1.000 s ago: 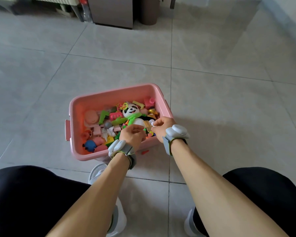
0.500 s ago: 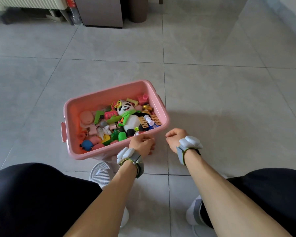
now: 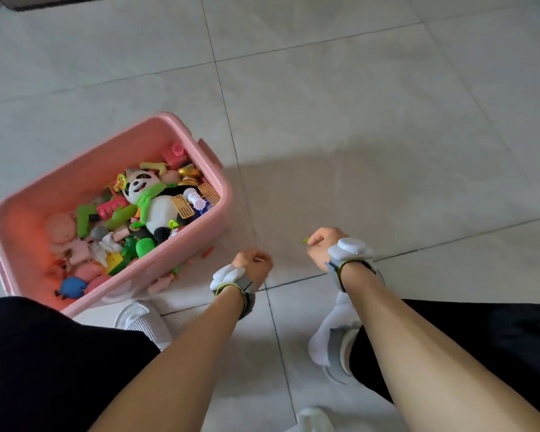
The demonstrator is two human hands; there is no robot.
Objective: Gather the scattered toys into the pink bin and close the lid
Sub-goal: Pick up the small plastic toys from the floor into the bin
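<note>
The pink bin (image 3: pixel 222 210) stands open on the floor at the left, full of several toys with a panda plush (image 3: pixel 156 204) on top. My left hand (image 3: pixel 253 264) hovers low over the tiles just right of the bin's near corner, fingers curled, with nothing visible in it. Further right, my right hand (image 3: pixel 321 244) is down at the floor and pinches a small yellow-green toy piece (image 3: pixel 306 240) at its fingertips. A small red piece (image 3: pixel 208 251), a green bit (image 3: pixel 175 271) and a pink piece (image 3: pixel 161 283) lie on the floor against the bin's near wall. No lid is in view.
My knees in black trousers fill the lower corners. My feet, in white socks and grey slippers (image 3: pixel 144 319), rest on the tiles below the hands. Grey tiled floor (image 3: pixel 387 135) stretches to the right and beyond the bin.
Both hands left the bin and moved right and down to the floor. The right hand now has a small yellow-green piece at its fingertips. The view swung right, so the bin sits further left.
</note>
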